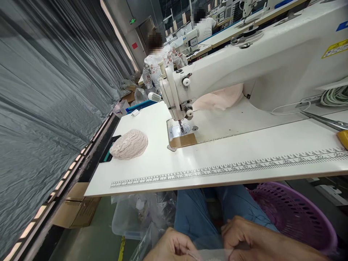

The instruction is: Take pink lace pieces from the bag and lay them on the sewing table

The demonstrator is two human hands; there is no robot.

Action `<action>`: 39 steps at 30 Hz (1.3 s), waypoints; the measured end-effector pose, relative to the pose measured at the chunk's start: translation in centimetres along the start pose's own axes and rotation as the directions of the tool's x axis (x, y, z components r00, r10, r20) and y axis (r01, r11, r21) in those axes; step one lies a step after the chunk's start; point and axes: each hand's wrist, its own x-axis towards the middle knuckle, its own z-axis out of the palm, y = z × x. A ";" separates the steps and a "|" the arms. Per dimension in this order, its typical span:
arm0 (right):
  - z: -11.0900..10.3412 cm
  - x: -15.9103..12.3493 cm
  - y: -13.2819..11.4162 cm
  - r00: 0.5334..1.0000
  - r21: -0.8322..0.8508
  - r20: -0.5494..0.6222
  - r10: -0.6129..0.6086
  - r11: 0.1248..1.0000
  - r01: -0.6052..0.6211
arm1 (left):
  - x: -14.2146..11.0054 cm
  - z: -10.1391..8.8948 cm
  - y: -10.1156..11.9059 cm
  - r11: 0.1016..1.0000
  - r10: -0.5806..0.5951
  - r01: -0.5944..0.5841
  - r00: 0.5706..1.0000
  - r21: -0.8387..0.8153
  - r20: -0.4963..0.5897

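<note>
Sewing station: both hands low in the lap, pinching a clear plastic bag.

We record the left hand (170, 246) and right hand (243, 237) at the bottom edge, below the desk (217, 159), over blue denim trousers (195, 210); both are curled shut on a thin, glossy, transparent plastic bag (212, 255) stretched between them, partly cut off by the frame, its contents too small to tell. On the smooth white desk, with a printed ruler scale (231, 167) along its front edge, we list a white industrial sewing machine (244, 69), a domed pale-pink knitted cap (130, 144) with a ribbed, cabled texture, left of the needle, and soft pink fabric (220, 98) bunched under the machine arm. A perforated purple plastic basket (293, 214) stands right of the knees; a clear plastic bin (127, 217) sits under the desk.
</note>
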 end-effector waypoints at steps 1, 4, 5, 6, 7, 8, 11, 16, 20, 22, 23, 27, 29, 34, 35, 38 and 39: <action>0.0 0.1 -0.1 1.000 -0.011 0.002 -0.002 1.000 0.002 | 0.0 0.0 0.0 1.000 0.007 -0.007 1.000 -0.008 0.007; 0.3 0.5 -0.4 1.000 -0.058 0.010 0.010 0.998 -0.009 | -0.2 0.2 0.6 1.000 -0.008 0.009 0.999 -0.021 0.040; 0.3 0.7 -0.5 1.000 -0.080 0.015 0.017 0.997 -0.016 | -0.2 0.4 1.0 1.000 -0.023 0.024 0.998 -0.013 0.057; 0.4 0.8 -0.6 0.999 -0.101 0.022 0.028 0.995 -0.025 | -0.3 0.6 1.5 0.999 -0.037 0.036 0.997 0.004 0.070; 0.4 0.9 -0.7 0.999 -0.122 0.029 0.040 0.992 -0.036 | -0.3 0.9 1.9 0.999 -0.045 0.043 0.996 0.029 0.076; 0.4 1.0 -0.7 0.998 -0.143 0.034 0.050 0.989 -0.045 | -0.3 1.2 2.3 0.998 -0.046 0.042 0.996 0.056 0.073; -0.2 0.9 -0.4 0.996 -0.184 0.031 0.080 0.980 -0.073 | -0.3 1.6 2.9 0.996 -0.025 0.020 0.998 0.084 0.059; -1.3 0.2 0.1 0.987 -0.123 0.035 0.155 0.981 -0.150 | -0.1 0.7 1.9 1.000 0.021 -0.020 0.996 -0.009 0.085; -0.9 0.2 -0.1 0.994 -0.160 0.031 0.106 0.982 -0.100 | 0.1 0.1 1.2 0.997 0.040 -0.034 0.995 -0.070 0.089; -0.6 0.4 -0.1 0.995 -0.162 0.016 0.100 0.982 -0.096 | 0.1 0.1 1.2 0.996 0.030 -0.022 0.995 -0.081 0.097; -0.5 0.4 0.0 0.995 -0.154 0.007 0.102 0.983 -0.100 | 0.1 0.1 1.2 0.996 0.027 -0.018 0.995 -0.087 0.098; -0.4 0.2 0.4 0.996 -0.149 0.002 0.092 0.985 -0.090 | -0.2 0.3 1.4 0.990 0.060 -0.044 0.992 -0.132 0.115; -0.5 0.0 0.7 0.996 -0.153 0.013 0.092 0.984 -0.089 | -0.3 0.2 1.3 0.986 0.076 -0.054 0.988 -0.156 0.137; -0.4 -0.2 1.2 0.998 -0.104 -0.005 0.060 0.993 -0.060 | -0.3 -0.5 0.2 0.996 0.055 -0.043 0.987 -0.076 0.152; -0.4 -0.2 1.2 0.999 -0.075 -0.008 0.040 0.996 -0.041 | -0.3 -0.7 0.0 0.998 0.048 -0.040 0.986 -0.056 0.157; -0.1 0.3 1.2 1.000 0.021 0.022 0.002 1.000 -0.003 | -0.4 -1.1 -0.3 0.999 0.037 -0.032 0.984 -0.029 0.172; 0.0 0.5 1.2 0.999 0.049 0.037 -0.006 0.999 0.004 | -0.5 -1.1 -0.4 0.999 0.036 -0.030 0.986 -0.036 0.165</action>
